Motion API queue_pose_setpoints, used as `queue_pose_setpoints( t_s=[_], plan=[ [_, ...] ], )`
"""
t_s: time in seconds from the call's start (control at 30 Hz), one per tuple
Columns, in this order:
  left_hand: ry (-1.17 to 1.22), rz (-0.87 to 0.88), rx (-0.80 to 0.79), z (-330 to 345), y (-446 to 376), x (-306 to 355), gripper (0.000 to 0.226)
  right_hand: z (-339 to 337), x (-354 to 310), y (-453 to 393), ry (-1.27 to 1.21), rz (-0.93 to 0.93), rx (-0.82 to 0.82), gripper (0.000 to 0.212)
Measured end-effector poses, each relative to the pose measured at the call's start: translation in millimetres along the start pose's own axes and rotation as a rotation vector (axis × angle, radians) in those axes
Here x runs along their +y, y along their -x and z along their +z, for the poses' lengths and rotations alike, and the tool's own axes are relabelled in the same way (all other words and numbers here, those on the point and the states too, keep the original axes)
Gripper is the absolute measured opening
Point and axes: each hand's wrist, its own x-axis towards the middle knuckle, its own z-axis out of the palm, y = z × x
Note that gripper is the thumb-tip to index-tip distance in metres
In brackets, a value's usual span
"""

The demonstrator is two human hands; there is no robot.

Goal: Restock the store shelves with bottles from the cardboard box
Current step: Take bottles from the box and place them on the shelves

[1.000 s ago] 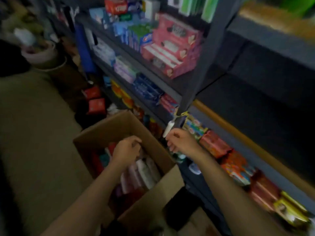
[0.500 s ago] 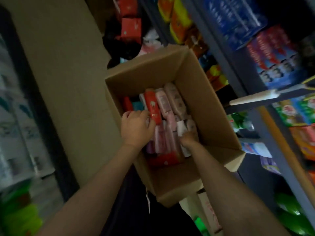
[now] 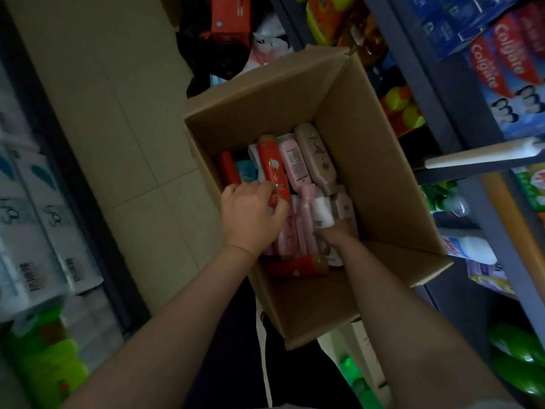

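An open cardboard box (image 3: 368,149) sits on the floor below me, holding several bottles lying flat: red, pink, beige and white ones. My left hand (image 3: 250,215) is inside the box and grips the lower end of a red bottle (image 3: 272,166). My right hand (image 3: 336,230) reaches deep among the bottles; its fingers are mostly hidden, curled round the base of a white bottle (image 3: 323,211). A pink bottle (image 3: 295,163) and a beige bottle (image 3: 317,156) lie beside the red one.
Dark metal store shelves (image 3: 427,93) run along the right, stocked with toothpaste boxes (image 3: 507,69), green and orange packs. A white-tipped rod (image 3: 477,154) sticks out above the box's right side. Stacked white packs (image 3: 32,231) line the left. Tiled floor (image 3: 118,113) lies between.
The view swung down from the shelves to the box. My right hand dropped from the shelf post into the box. My left hand closed on the red bottle.
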Motion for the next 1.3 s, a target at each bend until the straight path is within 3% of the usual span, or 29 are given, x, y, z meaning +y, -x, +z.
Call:
queue_pose_setpoints(
  t_s=[0.13,0.23,0.3,0.37,0.4,0.5,0.57,0.7,0.8,0.9,1.03,1.2,1.3],
  plan=[
    [-0.038,-0.007,-0.060,-2,2,-2,0.038,-13,-18,36,-0.290,-0.143,-0.175,0.044],
    [-0.020,-0.056,-0.144,-15,5,-1,0.043,-32,-35,74,-0.588,-0.149,-0.240,0.044],
    [0.275,-0.263,-0.236,-32,1,13,0.031,-52,-44,101,-0.684,-0.133,-0.237,0.061],
    [0.810,-0.526,-0.366,-62,-4,48,0.019,-79,-49,134,-0.741,-0.161,-0.222,0.070],
    [1.005,-0.576,-0.404,-76,-4,66,0.018,-93,-52,153,-0.772,-0.200,-0.237,0.072],
    [1.189,-0.400,-0.469,-117,4,120,0.030,-135,-50,207,-0.835,-0.395,-0.254,0.073],
    [1.214,-0.267,-0.466,-144,11,151,0.026,-165,-50,242,-0.825,-0.519,-0.207,0.074],
    [1.270,-0.067,-0.354,-210,24,212,0.030,-221,-42,313,-0.838,-0.749,-0.118,0.071],
    [1.246,0.145,-0.248,-265,34,259,0.024,-265,-23,370,-0.778,-1.008,-0.008,0.050],
    [1.217,0.381,-0.172,-307,50,307,0.023,-309,16,424,-0.666,-1.214,0.173,0.028],
    [1.177,0.685,-0.250,-342,77,377,0.031,-356,75,476,-0.545,-1.349,0.430,0.041],
    [1.103,0.907,-0.290,-349,105,466,0.041,-403,146,518,-0.557,-1.356,0.854,0.048],
    [1.041,0.981,-0.237,-336,108,507,0.026,-423,180,530,-0.569,-1.306,1.136,0.052]
  ],
)
